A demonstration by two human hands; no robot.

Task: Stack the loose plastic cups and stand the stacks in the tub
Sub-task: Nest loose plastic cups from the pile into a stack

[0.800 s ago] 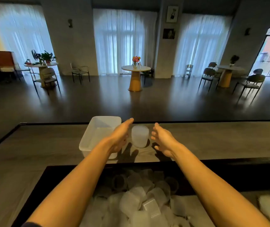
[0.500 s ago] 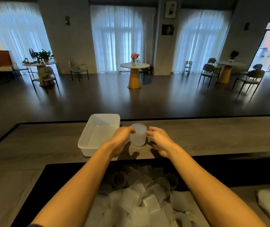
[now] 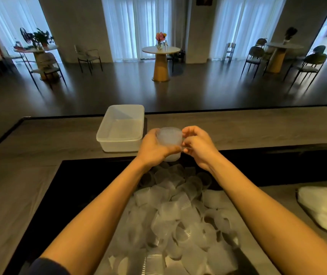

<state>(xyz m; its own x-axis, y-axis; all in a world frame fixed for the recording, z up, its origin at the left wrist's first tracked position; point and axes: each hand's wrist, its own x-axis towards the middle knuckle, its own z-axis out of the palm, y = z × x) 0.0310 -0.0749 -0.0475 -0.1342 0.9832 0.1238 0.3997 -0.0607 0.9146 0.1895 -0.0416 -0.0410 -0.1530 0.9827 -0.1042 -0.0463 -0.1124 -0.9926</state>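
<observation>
Cup stack is gripped by the left hand, fingers curled round it; its right side is pinched by the right hand. Stack is held just beside the tub, beyond the loose cups

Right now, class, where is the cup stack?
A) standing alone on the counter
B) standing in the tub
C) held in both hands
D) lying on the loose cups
C: the left hand wraps the stack and the right hand pinches its side, to the right of the tub, not in it.
</observation>
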